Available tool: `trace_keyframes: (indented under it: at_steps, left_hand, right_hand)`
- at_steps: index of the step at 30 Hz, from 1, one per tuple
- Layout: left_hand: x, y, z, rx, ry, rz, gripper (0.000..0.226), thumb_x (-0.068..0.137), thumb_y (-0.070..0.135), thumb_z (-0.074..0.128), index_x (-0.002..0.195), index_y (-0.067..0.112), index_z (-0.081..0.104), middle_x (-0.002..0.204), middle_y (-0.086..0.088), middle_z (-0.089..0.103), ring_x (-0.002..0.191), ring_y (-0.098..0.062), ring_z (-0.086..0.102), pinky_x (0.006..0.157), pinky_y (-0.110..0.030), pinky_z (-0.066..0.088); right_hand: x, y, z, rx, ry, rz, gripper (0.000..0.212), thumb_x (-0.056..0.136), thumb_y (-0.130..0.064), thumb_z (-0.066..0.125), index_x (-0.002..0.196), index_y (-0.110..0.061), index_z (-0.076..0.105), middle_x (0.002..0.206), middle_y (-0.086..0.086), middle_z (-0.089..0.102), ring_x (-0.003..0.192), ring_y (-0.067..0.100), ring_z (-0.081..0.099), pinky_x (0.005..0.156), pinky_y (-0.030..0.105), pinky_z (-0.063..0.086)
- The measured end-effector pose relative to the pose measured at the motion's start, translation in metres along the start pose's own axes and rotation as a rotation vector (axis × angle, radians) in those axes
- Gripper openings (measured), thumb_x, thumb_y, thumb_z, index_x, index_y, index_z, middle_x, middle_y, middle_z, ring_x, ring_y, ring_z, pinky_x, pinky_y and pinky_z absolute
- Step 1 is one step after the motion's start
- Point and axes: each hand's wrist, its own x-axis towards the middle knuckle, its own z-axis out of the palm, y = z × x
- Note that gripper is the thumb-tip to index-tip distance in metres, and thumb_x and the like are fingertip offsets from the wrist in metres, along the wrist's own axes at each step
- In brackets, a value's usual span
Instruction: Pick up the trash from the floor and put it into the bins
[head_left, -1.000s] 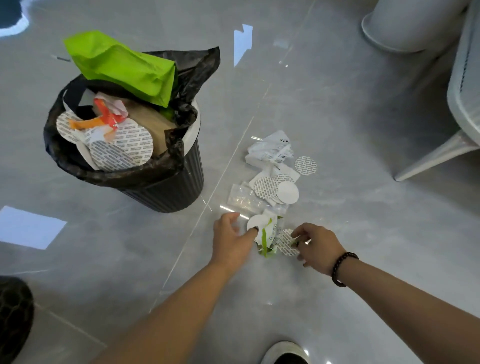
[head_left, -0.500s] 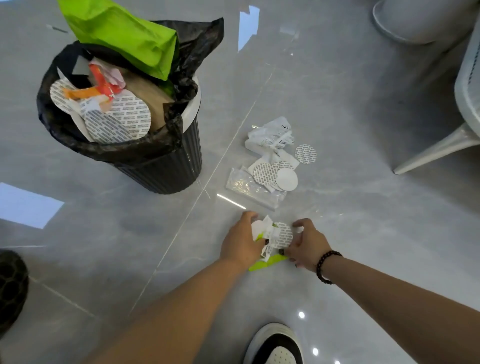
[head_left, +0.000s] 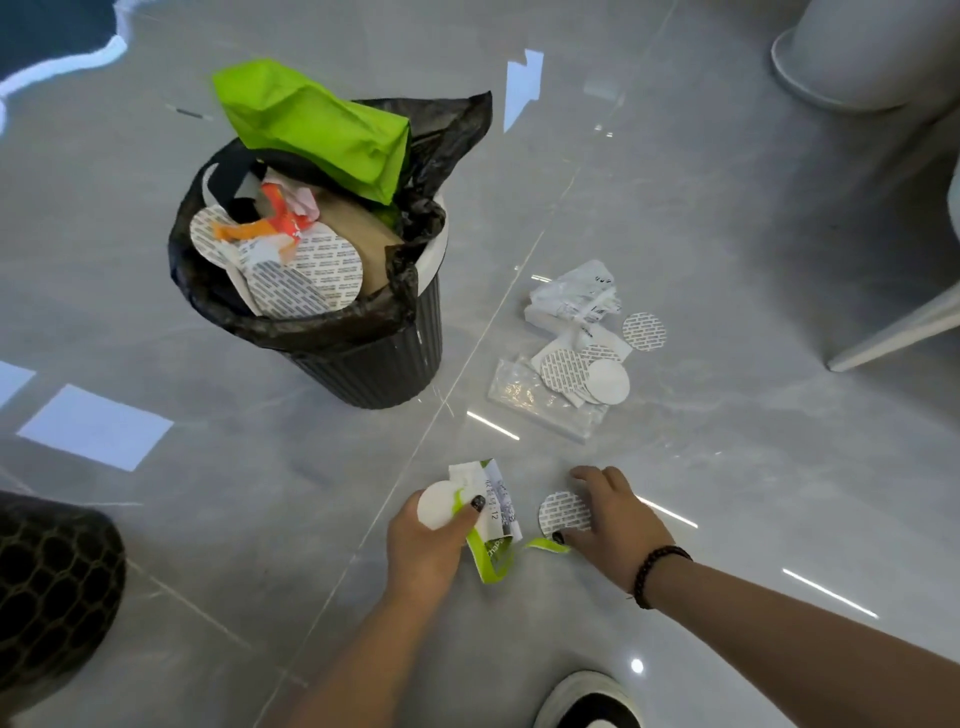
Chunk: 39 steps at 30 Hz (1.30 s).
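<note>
A black-and-white shoe (head_left: 589, 701) is showing at the bottom edge of the grey tiled floor (head_left: 727, 467); just beyond it, the two hands are working low over the floor, apart from each other. The left hand (head_left: 426, 545) is clamping a bundle of trash: a plain white disc (head_left: 436, 504) under the thumb and a torn green-and-white wrapper (head_left: 493, 525) hanging from the same grip. The right hand (head_left: 615, 519), wearing a dark bead bracelet (head_left: 657, 571) at the wrist, is lying spread and open over a printed round seal (head_left: 563, 513) on the floor, fingers touching it; a green strip (head_left: 545, 545) is lying at the thumb tip. Farther out, a pile of loose trash (head_left: 576, 358) is resting on the floor: a clear plastic bag, overlapping round seals, crumpled white wrappers; one printed seal (head_left: 644, 331) is lying just beside the pile. To the left of the pile, a dark ribbed bin (head_left: 384, 369) with a black liner is standing upright, holding seals, orange scraps and brown paper; a bright green bag (head_left: 317, 124) is protruding above its rim.
</note>
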Motion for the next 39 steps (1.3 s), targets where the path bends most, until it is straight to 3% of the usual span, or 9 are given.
trace_keyframes:
  at_steps: [8, 12, 15, 19, 26, 29, 34, 37, 39]
  left_hand:
    - [-0.004, 0.021, -0.022, -0.182, 0.073, -0.008, 0.023, 0.076, 0.006, 0.077, 0.079, 0.022, 0.062, 0.077, -0.004, 0.067, 0.067, -0.018, 0.062, 0.062, -0.032, 0.057]
    - [-0.008, 0.032, -0.027, -0.252, 0.055, -0.009, 0.021, 0.076, 0.006, 0.077, 0.085, 0.02, 0.063, 0.08, -0.005, 0.068, 0.067, -0.017, 0.064, 0.052, -0.025, 0.057]
    - [-0.014, 0.038, -0.028, -0.268, 0.037, 0.008, 0.022, 0.076, 0.007, 0.078, 0.086, 0.02, 0.063, 0.084, -0.007, 0.068, 0.072, -0.022, 0.066, 0.058, -0.032, 0.06]
    - [-0.024, 0.052, -0.032, -0.315, -0.008, 0.036, 0.022, 0.076, 0.004, 0.077, 0.083, 0.019, 0.063, 0.077, -0.003, 0.067, 0.065, -0.018, 0.066, 0.055, -0.031, 0.06]
    - [-0.024, 0.087, -0.058, -0.467, -0.024, 0.092, 0.02, 0.083, 0.005, 0.07, 0.101, 0.009, 0.062, 0.084, -0.01, 0.074, 0.073, -0.02, 0.073, 0.053, -0.029, 0.058]
    - [-0.023, 0.099, -0.069, -0.517, -0.019, 0.123, 0.015, 0.085, 0.008, 0.067, 0.1, 0.008, 0.063, 0.085, -0.009, 0.075, 0.077, -0.019, 0.074, 0.059, -0.03, 0.059]
    - [-0.02, 0.113, -0.081, -0.609, 0.024, 0.138, 0.013, 0.086, 0.007, 0.066, 0.099, 0.005, 0.063, 0.084, -0.012, 0.075, 0.074, -0.021, 0.074, 0.054, -0.026, 0.055]
    - [-0.019, 0.115, -0.083, -0.613, 0.054, 0.124, 0.011, 0.085, 0.005, 0.067, 0.095, 0.008, 0.063, 0.08, -0.009, 0.076, 0.073, -0.018, 0.073, 0.061, -0.028, 0.057]
    - [-0.017, 0.112, -0.085, -0.575, 0.072, 0.12, 0.011, 0.086, 0.007, 0.067, 0.095, 0.011, 0.063, 0.08, -0.006, 0.076, 0.074, -0.015, 0.073, 0.065, -0.028, 0.056]
  right_hand:
    - [0.02, -0.02, -0.012, -0.03, -0.084, 0.048, 0.028, 0.077, -0.024, 0.071, 0.08, -0.021, 0.043, 0.087, -0.002, 0.048, 0.081, 0.02, 0.049, 0.063, 0.023, 0.039]
    - [0.018, -0.044, -0.035, 0.638, 0.019, 0.126, 0.024, 0.076, -0.007, 0.075, 0.092, -0.013, 0.057, 0.081, 0.003, 0.061, 0.068, 0.018, 0.055, 0.052, 0.017, 0.042]
    - [0.008, -0.072, -0.053, 1.023, -0.123, 0.141, 0.029, 0.078, 0.001, 0.071, 0.103, -0.011, 0.064, 0.084, 0.006, 0.067, 0.063, 0.015, 0.058, 0.052, 0.023, 0.044]
    - [0.001, -0.097, -0.058, 0.75, -0.23, -0.02, 0.011, 0.08, -0.004, 0.07, 0.086, -0.013, 0.07, 0.06, -0.006, 0.062, 0.047, 0.006, 0.048, 0.048, 0.019, 0.039]
    - [0.006, -0.127, -0.093, 0.497, 0.151, -0.135, 0.017, 0.078, -0.007, 0.068, 0.062, -0.008, 0.062, 0.055, -0.002, 0.053, 0.047, 0.006, 0.044, 0.049, 0.02, 0.038]
    - [0.004, -0.152, -0.125, 0.401, 0.352, -0.265, 0.012, 0.077, -0.011, 0.068, 0.07, -0.002, 0.064, 0.07, 0.008, 0.059, 0.061, 0.016, 0.052, 0.059, 0.028, 0.042]
    - [0.006, -0.215, -0.165, 0.422, 0.541, -0.589, 0.004, 0.077, -0.011, 0.07, 0.075, -0.013, 0.067, 0.069, -0.005, 0.064, 0.062, 0.008, 0.056, 0.061, 0.021, 0.044]
    - [0.021, -0.246, -0.169, 0.142, 0.676, -0.772, 0.012, 0.081, -0.016, 0.067, 0.092, -0.014, 0.068, 0.084, 0.002, 0.069, 0.08, 0.016, 0.062, 0.071, 0.03, 0.048]
    - [0.037, -0.26, -0.163, -0.149, 0.764, -0.781, 0.024, 0.081, -0.015, 0.067, 0.104, -0.012, 0.063, 0.09, 0.009, 0.067, 0.085, 0.032, 0.061, 0.063, 0.035, 0.046]
